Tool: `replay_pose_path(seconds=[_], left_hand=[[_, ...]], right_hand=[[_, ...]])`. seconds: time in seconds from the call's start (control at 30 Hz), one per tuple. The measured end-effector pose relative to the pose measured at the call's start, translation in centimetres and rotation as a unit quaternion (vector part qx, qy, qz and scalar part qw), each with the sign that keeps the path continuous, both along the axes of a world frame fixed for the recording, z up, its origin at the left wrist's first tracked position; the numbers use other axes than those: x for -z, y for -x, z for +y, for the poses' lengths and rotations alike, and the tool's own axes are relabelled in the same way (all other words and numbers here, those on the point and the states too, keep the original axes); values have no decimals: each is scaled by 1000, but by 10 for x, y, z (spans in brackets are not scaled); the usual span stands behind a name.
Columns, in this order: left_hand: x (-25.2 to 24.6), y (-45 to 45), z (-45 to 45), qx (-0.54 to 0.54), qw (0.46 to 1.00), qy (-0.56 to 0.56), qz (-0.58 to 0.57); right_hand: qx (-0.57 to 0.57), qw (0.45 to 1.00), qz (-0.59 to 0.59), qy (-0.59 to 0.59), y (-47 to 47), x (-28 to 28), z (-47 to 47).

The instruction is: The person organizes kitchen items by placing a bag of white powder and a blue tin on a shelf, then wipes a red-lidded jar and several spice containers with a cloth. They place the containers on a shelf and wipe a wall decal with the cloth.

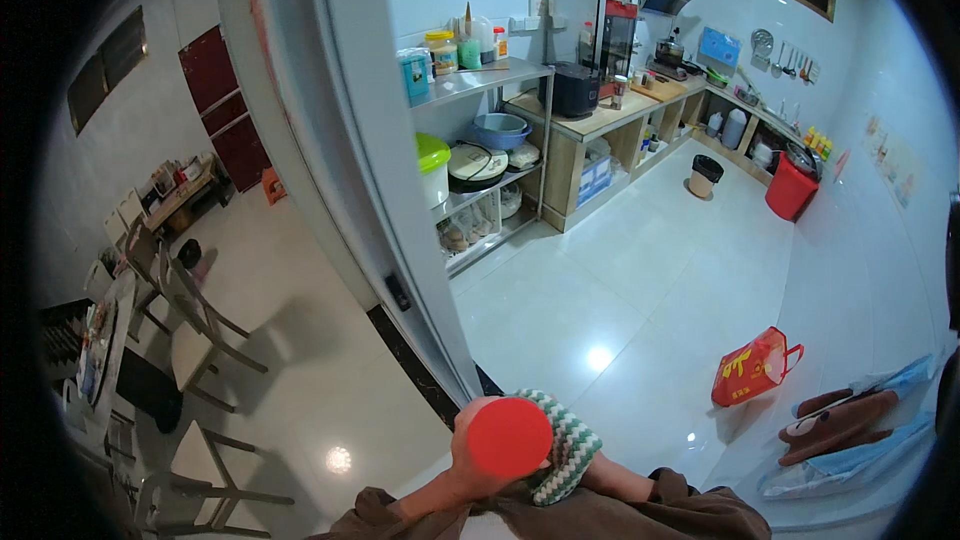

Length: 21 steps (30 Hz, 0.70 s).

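My left hand is wrapped around the side of a round object with a flat red top, held upright in front of my body. Its sides are hidden below the top, so I cannot tell what kind of container it is. A green-and-white zigzag cloth lies against its right side. My right hand is in that cloth, which covers most of the fingers; only the wrist and forearm show plainly. Both hands are close together, low in the view, by the sliding door's edge.
A sliding door frame divides the rooms. Kitchen side: a metal shelf, a counter, a small bin, a red bucket, a red bag on the floor and a hanging towel. Chairs stand left.
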<state>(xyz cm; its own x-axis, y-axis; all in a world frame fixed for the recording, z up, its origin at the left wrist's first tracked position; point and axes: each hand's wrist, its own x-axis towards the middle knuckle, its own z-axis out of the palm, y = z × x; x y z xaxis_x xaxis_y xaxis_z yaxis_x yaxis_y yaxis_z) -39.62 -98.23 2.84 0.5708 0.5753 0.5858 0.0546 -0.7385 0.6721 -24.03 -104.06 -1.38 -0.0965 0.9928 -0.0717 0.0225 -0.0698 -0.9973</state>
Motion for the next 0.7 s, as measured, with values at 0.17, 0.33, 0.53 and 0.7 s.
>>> replay_pose_path(seconds=[0.17,0.33,0.53,0.7], left_hand=[[10,-77,6,-1,997,67,25],[28,-143,7,105,974,202,-10],[41,-201,25,77,925,348,-130],[33,-228,41,67,951,293,-68]], right_hand=[[209,973,27,-96,-76,16,0],[197,952,232,-17,-144,-23,2],[240,958,117,-103,-163,6,-5],[278,925,258,-22,-189,13,13]])
